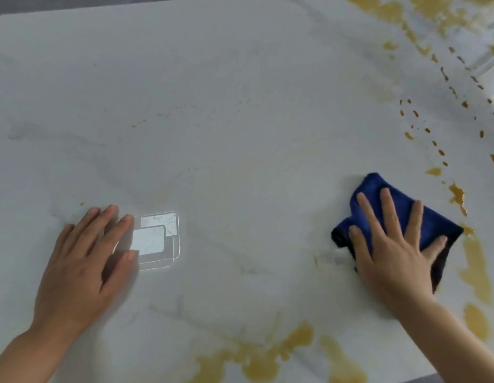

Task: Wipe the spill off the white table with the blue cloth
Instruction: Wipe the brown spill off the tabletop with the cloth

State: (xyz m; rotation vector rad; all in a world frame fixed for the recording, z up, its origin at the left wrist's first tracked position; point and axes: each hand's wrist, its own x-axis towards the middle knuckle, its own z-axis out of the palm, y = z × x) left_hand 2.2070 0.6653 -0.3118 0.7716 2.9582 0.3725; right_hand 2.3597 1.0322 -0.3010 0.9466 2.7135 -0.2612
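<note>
At eight o'clock the left hand (82,261) rests flat, fingers relaxed, bracing on the white table (240,78). At four o'clock the right hand (392,244), fingers spread straight, presses the blue cloth (378,186). Best sweep outward with firm pressure into the amber spill (475,266) just beside its three-o'clock edge.

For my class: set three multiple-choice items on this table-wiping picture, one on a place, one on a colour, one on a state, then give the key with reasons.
1. Where does the blue cloth lie?
A. under the right hand
B. under the left hand
C. off the table

2. What colour is the spill?
A. red
B. yellow-brown
C. green

3. How is the left hand placed?
A. gripping the cloth
B. clenched in a fist
C. flat on the white table

Key: 1 A, the right hand presses on the cloth. 2 B, amber patches show near the front and right edges. 3 C, its fingers lie straight and hold nothing.
</note>
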